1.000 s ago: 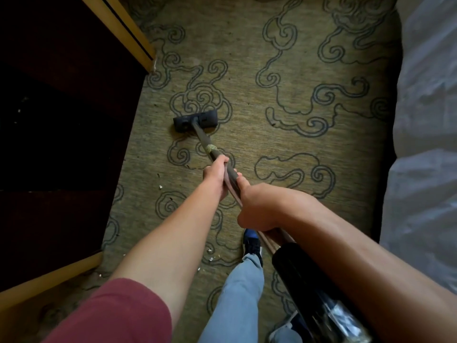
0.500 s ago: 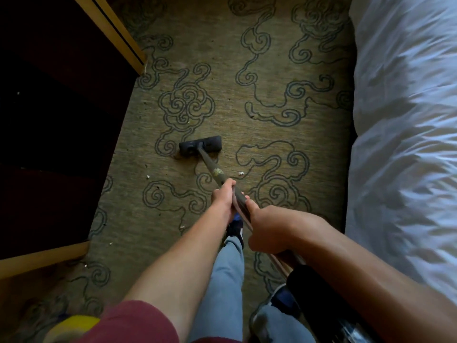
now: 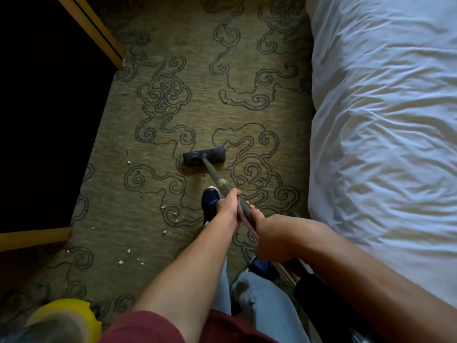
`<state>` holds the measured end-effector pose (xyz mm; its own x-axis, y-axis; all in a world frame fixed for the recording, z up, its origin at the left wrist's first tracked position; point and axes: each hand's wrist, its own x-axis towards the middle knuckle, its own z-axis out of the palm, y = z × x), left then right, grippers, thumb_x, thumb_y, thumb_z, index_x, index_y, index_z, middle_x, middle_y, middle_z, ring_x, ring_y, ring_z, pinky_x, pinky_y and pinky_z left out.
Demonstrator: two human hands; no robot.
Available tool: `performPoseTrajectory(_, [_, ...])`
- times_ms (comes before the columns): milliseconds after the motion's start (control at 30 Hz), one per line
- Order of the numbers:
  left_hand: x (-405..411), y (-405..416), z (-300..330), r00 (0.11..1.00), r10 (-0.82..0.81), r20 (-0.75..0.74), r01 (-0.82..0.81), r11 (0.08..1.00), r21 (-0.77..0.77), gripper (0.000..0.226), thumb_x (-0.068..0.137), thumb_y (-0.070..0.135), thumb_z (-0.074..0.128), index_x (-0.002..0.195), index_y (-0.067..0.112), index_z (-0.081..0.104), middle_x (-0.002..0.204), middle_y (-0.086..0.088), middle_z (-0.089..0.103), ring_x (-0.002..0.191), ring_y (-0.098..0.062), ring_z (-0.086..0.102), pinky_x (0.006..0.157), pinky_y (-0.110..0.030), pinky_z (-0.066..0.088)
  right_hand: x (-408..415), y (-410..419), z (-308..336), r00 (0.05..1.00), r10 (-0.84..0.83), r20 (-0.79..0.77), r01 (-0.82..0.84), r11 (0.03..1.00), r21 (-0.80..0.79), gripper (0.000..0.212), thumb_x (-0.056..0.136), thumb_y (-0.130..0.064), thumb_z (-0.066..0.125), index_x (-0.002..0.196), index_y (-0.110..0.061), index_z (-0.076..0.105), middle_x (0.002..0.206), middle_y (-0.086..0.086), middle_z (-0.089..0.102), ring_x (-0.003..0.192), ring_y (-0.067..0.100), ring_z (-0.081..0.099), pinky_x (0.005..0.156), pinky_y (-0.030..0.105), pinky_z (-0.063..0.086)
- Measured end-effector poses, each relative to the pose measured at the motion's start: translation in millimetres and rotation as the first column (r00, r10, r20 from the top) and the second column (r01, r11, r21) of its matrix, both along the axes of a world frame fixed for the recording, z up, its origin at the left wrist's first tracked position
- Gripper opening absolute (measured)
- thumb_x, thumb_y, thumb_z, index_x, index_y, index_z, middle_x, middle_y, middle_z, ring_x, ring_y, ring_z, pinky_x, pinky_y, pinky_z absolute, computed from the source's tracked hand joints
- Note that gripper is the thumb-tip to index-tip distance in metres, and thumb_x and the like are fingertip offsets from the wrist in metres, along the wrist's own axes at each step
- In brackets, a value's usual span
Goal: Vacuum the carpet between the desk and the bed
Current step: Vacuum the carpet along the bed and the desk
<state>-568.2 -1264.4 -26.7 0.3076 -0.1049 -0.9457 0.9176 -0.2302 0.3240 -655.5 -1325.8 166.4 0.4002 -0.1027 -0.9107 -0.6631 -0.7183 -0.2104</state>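
Both hands gripped the vacuum wand (image 3: 217, 178), fingers curled round it: the left hand (image 3: 228, 206) further down toward the head, the right hand (image 3: 270, 240) just behind it and nearer the body. The wand's long axis ran from the hands up and slightly left to the floor head (image 3: 204, 158), which sat flat on the patterned carpet (image 3: 247, 70) about midway between the dark desk (image 3: 49, 107) at the carpet's left edge and the white bed (image 3: 383, 132) at its right edge. The head's bar lay crosswise to the wand.

The pale crumbs (image 3: 128, 250) lay to the left of the head and behind it, scattered toward the desk's near corner and well apart from the nozzle. Judging by that, the coming stroke would need to pull back and swing left. The left hand, being nearer the head, seemed better placed to steer. A dark shoe (image 3: 210, 200) stood just beside the wand, under the left hand.
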Motion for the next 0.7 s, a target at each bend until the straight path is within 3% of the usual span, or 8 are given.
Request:
performPoseTrajectory(167, [-39,17,10,0.998,-0.034,-0.045,0.035,0.999,0.002,0.033,0.085,0.016,0.065,0.111,-0.002,0.056,0.081,-0.02,0.06,0.045,-0.027,0.062,0.052,-0.034,0.055,-38,11,11,0.999,0.018,-0.041,-0.017,1.0,0.021,0.095,0.092,-0.024,0.056,0.153,-0.015,-0.015,0.127,0.017,0.058,0.109,0.03,0.059,0.089,0.036,0.047])
performPoseTrajectory(367, [-60,21,20,0.998,-0.003,-0.064,0.002,1.0,-0.015,0.03,0.083,0.015,0.067,0.103,-0.003,0.056,0.065,-0.017,0.061,0.045,-0.027,0.061,0.053,-0.036,0.055,-57,16,20,0.999,-0.014,-0.042,0.015,0.999,0.029,0.096,0.089,-0.02,0.058,0.154,-0.016,-0.013,0.122,0.016,0.059,0.103,0.029,0.061,0.084,0.035,0.05])
performPoseTrajectory(467, [-47,17,27,0.999,0.003,-0.037,-0.005,0.999,-0.048,0.027,0.083,0.017,0.067,0.098,-0.002,0.055,0.05,-0.013,0.06,0.042,-0.026,0.06,0.05,-0.035,0.054,-51,13,22,1.0,-0.001,0.003,0.001,1.0,0.005,0.096,0.088,-0.019,0.058,0.154,-0.018,-0.012,0.114,0.016,0.062,0.094,0.028,0.062,0.078,0.034,0.051])
performPoseTrajectory(600, [0,-4,41,0.997,-0.049,0.058,0.051,0.998,-0.039,0.026,0.086,0.02,0.065,0.098,0.002,0.05,0.065,-0.016,0.06,0.042,-0.028,0.063,0.051,-0.036,0.055,-27,-1,26,0.997,-0.035,0.065,0.034,0.999,0.011,0.1,0.086,-0.021,0.06,0.154,-0.022,-0.014,0.12,0.018,0.062,0.102,0.031,0.062,0.083,0.035,0.05])
performPoseTrajectory(700, [38,-18,47,0.991,-0.064,0.117,0.069,0.997,-0.035,0.027,0.085,0.02,0.066,0.101,0.001,0.053,0.064,-0.016,0.061,0.042,-0.028,0.065,0.049,-0.037,0.055,5,-14,26,0.994,-0.062,0.094,0.06,0.998,0.02,0.098,0.087,-0.021,0.058,0.154,-0.022,-0.014,0.125,0.02,0.059,0.107,0.032,0.061,0.089,0.035,0.049])
